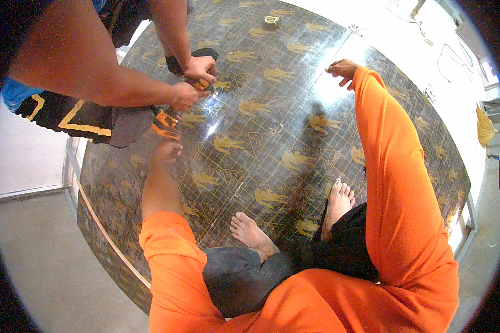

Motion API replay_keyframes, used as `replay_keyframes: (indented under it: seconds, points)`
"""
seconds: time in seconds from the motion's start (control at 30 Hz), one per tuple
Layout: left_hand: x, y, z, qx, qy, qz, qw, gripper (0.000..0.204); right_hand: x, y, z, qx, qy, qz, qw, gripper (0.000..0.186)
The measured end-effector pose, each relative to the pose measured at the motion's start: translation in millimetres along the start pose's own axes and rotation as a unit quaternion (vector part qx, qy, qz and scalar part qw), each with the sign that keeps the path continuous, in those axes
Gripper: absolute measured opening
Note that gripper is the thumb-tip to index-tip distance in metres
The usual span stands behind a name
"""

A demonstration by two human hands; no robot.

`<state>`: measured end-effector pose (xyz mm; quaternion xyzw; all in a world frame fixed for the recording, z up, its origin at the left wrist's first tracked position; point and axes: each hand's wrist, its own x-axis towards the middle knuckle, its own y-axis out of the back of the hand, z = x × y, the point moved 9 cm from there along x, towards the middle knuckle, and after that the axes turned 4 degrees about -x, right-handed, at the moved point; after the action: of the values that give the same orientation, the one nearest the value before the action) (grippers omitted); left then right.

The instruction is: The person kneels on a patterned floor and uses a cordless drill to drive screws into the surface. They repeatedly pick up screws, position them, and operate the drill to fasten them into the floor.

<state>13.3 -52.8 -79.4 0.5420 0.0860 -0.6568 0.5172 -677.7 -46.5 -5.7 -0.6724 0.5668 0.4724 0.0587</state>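
My left hand (166,150) is curled just below the orange-and-black power drill (166,123), which a co-worker's hands (186,95) grip; whatever my fingers hold is hidden. A bright glint shows on the board beside the drill's front end. My right hand (343,72) is at the upper right, fingers spread and bent over the glare on the dark board (272,166), which has gold figures and grid lines. My bare feet (250,233) rest on this board between my arms.
The co-worker's arms and dark, yellow-trimmed clothing (83,122) fill the upper left. A tape measure (271,21) lies at the board's far side. Grey floor (39,250) lies beyond the curved left edge. A straw broom (486,125) and cables (450,55) are at the right.
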Motion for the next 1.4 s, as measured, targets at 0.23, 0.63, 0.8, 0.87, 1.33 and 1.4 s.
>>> replay_keyframes:
  seconds: [0.23,0.63,0.8,0.87,1.33,1.4]
  points:
    - [19,1,-8,0.002,-0.011,-0.01,1.0,0.031,2,5,5,-0.01,-0.017,0.042,0.999,0.051]
    - [50,3,-28,-0.041,-0.009,-0.034,0.999,0.039,10,1,7,-0.008,-0.02,0.027,0.999,0.051]
    - [49,7,-29,-0.042,-0.018,-0.011,0.999,0.04,10,-1,8,0.006,-0.02,0.018,1.0,0.05]
    - [45,9,-30,-0.036,-0.015,-0.019,0.999,0.042,9,-3,7,0.016,-0.019,0.009,1.0,0.05]
    - [10,-5,-5,-0.006,-0.025,-0.023,0.999,0.042,10,1,5,-0.019,-0.031,0.023,0.999,0.048]
    - [9,-5,-4,0.004,-0.025,-0.027,0.999,0.042,13,1,3,-0.057,0.001,0.018,0.998,0.047]
